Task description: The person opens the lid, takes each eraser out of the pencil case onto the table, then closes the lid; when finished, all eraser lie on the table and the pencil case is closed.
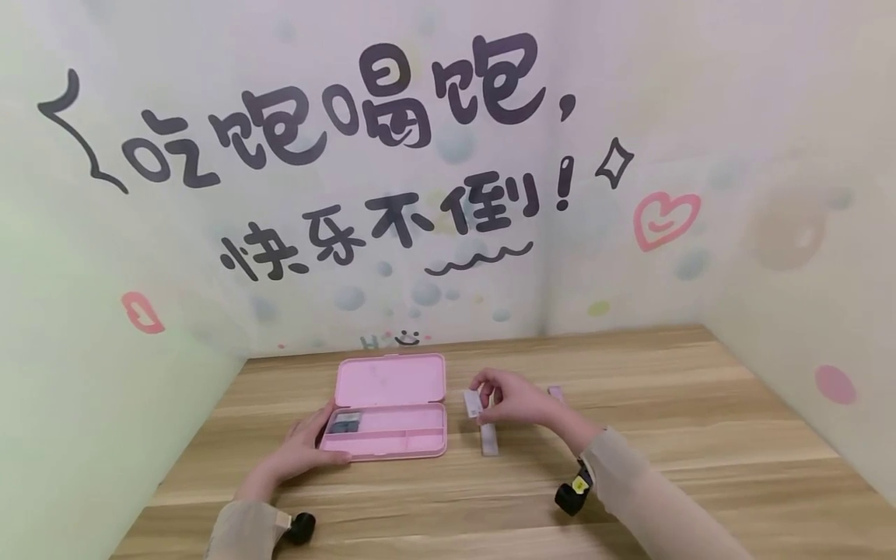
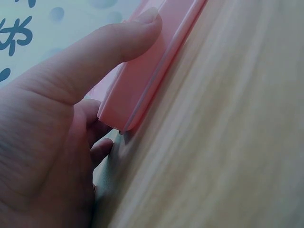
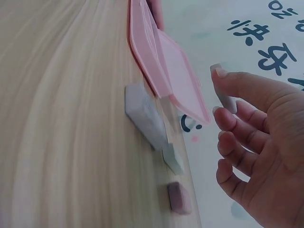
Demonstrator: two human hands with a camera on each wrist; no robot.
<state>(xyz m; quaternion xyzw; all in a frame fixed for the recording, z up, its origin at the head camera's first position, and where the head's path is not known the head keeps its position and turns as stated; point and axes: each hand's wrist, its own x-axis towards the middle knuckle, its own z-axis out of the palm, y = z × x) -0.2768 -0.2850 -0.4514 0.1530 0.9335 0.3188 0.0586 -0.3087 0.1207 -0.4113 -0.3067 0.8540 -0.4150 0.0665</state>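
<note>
A pink pencil case lies with its lid raised at the back. My left hand grips its left end, thumb along the front wall and fingers round the side. In the case's back left compartment sit small grey blocks. Right of the case, my right hand pinches a small white eraser-like block between thumb and fingertips, raised over the table. In the right wrist view this block shows edge-on. Below the hand lies a long pale lilac block.
Another lilac piece lies behind my right wrist. The right wrist view shows a pale greenish block and a mauve block on the wooden table. A printed wall covering stands behind the table.
</note>
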